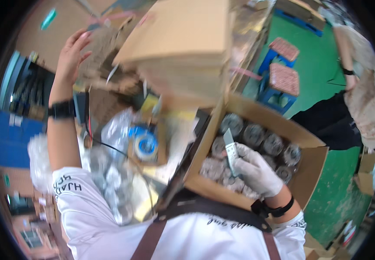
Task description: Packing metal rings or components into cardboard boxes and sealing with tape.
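R grip [256, 170] clasps knife [230, 150], pt. hidden; L grip [73, 54] loose; cardboard stack [178, 43] blurry.

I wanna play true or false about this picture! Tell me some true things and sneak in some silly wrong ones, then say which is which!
1. The knife is in the right hand. True.
2. The right hand is bare. False: it wears a white glove.
3. The left hand is raised away from the cardboard box. True.
4. The cardboard box is shut. False: it is open, showing clear round containers.
5. Two stools have blue legs. True.
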{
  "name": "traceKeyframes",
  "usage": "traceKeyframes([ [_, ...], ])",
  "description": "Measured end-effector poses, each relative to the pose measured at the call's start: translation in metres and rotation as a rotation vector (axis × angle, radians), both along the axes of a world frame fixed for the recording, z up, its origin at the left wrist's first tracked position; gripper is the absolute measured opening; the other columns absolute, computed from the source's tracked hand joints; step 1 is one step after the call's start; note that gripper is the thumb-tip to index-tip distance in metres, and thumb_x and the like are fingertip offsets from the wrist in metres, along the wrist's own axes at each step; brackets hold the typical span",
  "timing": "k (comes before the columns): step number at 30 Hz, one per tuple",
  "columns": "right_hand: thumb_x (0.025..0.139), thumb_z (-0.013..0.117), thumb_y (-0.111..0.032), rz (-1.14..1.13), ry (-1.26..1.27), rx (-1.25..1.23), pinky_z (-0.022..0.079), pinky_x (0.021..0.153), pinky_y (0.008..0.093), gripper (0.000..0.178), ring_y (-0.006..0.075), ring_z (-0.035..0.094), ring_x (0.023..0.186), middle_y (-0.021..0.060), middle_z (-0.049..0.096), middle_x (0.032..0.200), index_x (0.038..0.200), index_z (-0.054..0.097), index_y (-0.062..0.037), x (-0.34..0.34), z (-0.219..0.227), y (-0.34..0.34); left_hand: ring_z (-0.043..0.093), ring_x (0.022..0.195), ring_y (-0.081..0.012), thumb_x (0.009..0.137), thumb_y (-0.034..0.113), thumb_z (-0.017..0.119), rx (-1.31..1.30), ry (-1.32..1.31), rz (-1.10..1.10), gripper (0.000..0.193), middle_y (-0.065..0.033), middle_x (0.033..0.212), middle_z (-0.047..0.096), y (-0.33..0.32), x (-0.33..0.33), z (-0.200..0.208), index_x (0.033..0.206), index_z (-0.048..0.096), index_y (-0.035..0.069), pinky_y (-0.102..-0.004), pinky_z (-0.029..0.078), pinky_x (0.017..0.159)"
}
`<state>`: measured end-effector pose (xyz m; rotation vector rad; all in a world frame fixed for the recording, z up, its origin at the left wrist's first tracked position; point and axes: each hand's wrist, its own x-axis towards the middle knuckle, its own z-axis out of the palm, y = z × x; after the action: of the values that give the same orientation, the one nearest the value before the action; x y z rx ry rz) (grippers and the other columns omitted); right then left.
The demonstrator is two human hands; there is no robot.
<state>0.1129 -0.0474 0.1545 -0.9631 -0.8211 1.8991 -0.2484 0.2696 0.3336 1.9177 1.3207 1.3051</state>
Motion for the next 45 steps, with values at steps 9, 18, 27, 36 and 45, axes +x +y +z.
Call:
traceKeyframes([
  [9,0.087,0.066,-0.015,0.57,-0.451,-0.021,0.047,0.066,0.0256,0.017,0.0085,0.057,0.068,0.0036,0.062,0.072,0.092,0.065,0.0016,-0.156,-0.052,-0.036,0.063,0.085,-0.0373,0.074,0.048,0.076,-0.812,0.943,0.007,0.066,-0.0215,0.107,0.05,-0.393,-0.109,-0.357,0.111,0.047,0.001,-0.0439,0.054,0.072],
  [18,0.088,0.058,-0.012,-0.106,-1.096,-0.092,0.045,0.062,0.0203,0.029,0.007,0.057,0.078,0.001,0.061,0.091,0.114,0.061,0.0008,0.08,0.047,-0.079,0.061,0.082,-0.034,0.075,0.044,0.075,-0.543,0.65,-0.08,0.053,-0.0137,0.1,0.047,-0.413,-0.15,-0.397,0.101,0.049,0.006,-0.0419,0.053,0.066],
  [27,0.085,0.071,-0.022,-0.604,-1.163,-0.29,0.047,0.061,0.0232,0.042,0.0093,0.059,0.079,0.0013,0.062,0.1,0.12,0.057,-0.0026,0.174,0.113,-0.306,0.063,0.081,-0.0335,0.077,0.043,0.073,-0.464,0.691,-0.132,0.05,-0.014,0.097,0.048,-0.377,-0.136,-0.391,0.103,0.049,0.006,-0.0405,0.055,0.066],
  [36,0.087,0.067,-0.021,0.341,-0.541,-0.03,0.04,0.051,0.0205,0.014,0.005,0.052,0.058,-0.0019,0.061,0.073,0.092,0.067,-0.0077,-0.193,-0.156,-0.109,0.062,0.083,-0.0336,0.081,0.025,0.069,-0.43,1.003,-0.159,0.037,-0.0146,0.097,0.05,-0.36,-0.141,-0.407,0.107,0.049,0.007,-0.0418,0.053,0.065],
  [45,0.089,0.063,-0.014,0.361,-0.437,-0.511,0.037,0.044,0.0211,0.005,0.006,0.048,0.049,0.0009,0.062,0.071,0.092,0.062,-0.0096,-0.229,-0.191,-0.076,0.062,0.087,-0.0341,0.073,0.03,0.075,-0.575,0.719,-0.267,0.049,-0.0138,0.098,0.054,-0.365,-0.139,-0.39,0.105,0.046,0.007,-0.042,0.053,0.072],
])
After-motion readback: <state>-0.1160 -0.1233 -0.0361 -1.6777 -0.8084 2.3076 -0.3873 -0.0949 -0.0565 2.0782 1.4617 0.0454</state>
